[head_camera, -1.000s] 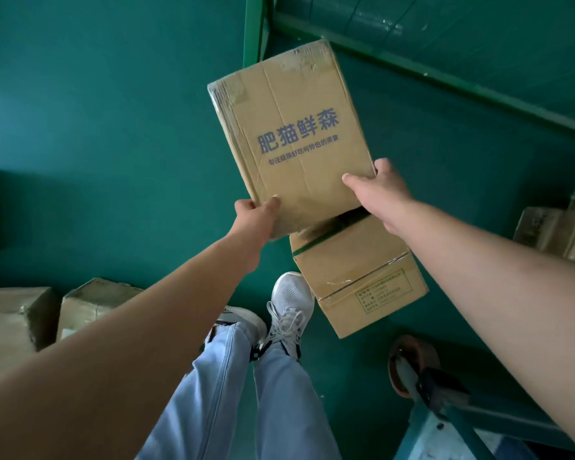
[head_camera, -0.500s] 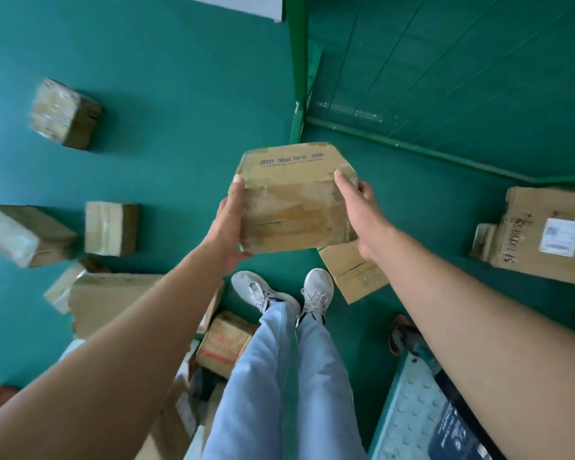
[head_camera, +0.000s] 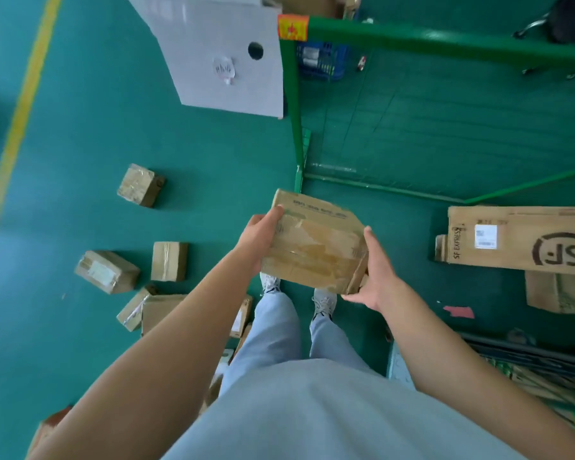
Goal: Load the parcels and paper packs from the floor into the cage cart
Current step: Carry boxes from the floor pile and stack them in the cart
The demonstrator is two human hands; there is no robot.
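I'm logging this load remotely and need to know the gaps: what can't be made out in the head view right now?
- Held box: underside hidden; the small print on its top edge is too small to read. Left hand and right hand cover its sides.
- SF Express carton: shipping label too small to read.
- Cage cart: cut off by the right edge.
- Parcels behind the left forearm: partly hidden.

One cardboard box held (head_camera: 316,242), two hands (head_camera: 263,232) (head_camera: 374,275), one green cage cart (head_camera: 412,38), one white board (head_camera: 213,51)
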